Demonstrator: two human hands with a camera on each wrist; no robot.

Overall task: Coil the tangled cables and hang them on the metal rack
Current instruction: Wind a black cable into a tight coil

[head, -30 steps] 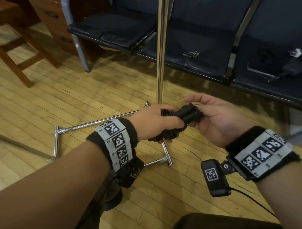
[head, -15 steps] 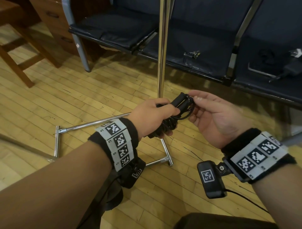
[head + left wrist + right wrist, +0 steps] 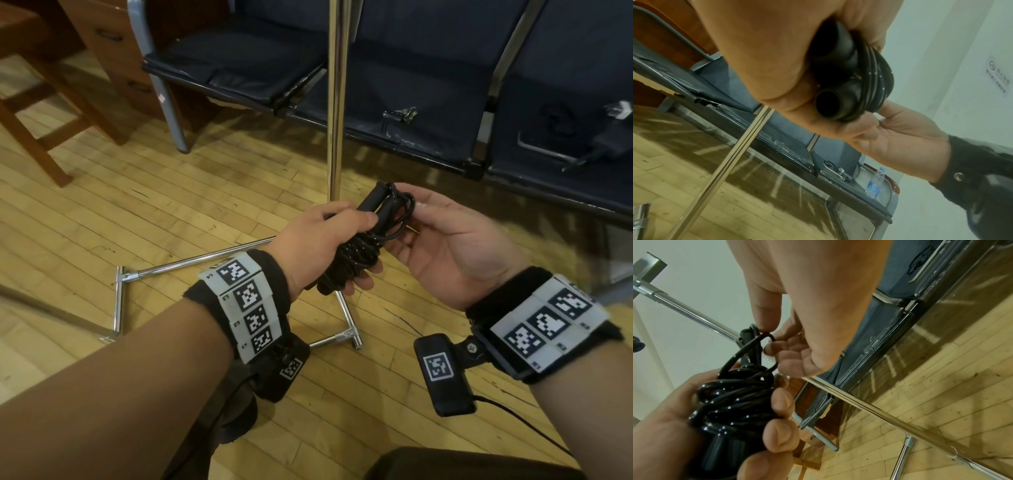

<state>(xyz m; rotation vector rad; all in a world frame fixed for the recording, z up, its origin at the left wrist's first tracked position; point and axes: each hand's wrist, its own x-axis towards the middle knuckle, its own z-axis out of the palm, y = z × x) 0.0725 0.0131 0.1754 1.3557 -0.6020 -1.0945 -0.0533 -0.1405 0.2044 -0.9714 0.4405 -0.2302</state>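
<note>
A black cable (image 3: pixel 359 250) wound into a tight bundle around two black handles fills my left hand (image 3: pixel 329 240), which grips it around the middle. The wrist views show the glossy cable (image 3: pixel 877 76) and its coils (image 3: pixel 731 402) close up. One loose loop (image 3: pixel 756 340) sticks out at the far end of the bundle. My right hand (image 3: pixel 424 219) is palm up beside that end, thumb and fingertips (image 3: pixel 766 318) pinching the loop. The metal rack's upright pole (image 3: pixel 337 102) stands just behind the hands, its chrome base (image 3: pixel 191 265) on the floor below them.
A row of dark blue seats (image 3: pixel 411 68) runs behind the rack, with a black charger (image 3: pixel 613 144) and a small metal clip (image 3: pixel 400 114) on them. A wooden chair (image 3: pixel 41 113) and drawer cabinet (image 3: pixel 113 44) stand at left. A water bottle (image 3: pixel 875 183) stands beyond the seats.
The bundle has tilted, its far end now raised toward the pole. My right hand went from cupping the handles' ends to pinching a loose loop there. The left hand kept its grip.
</note>
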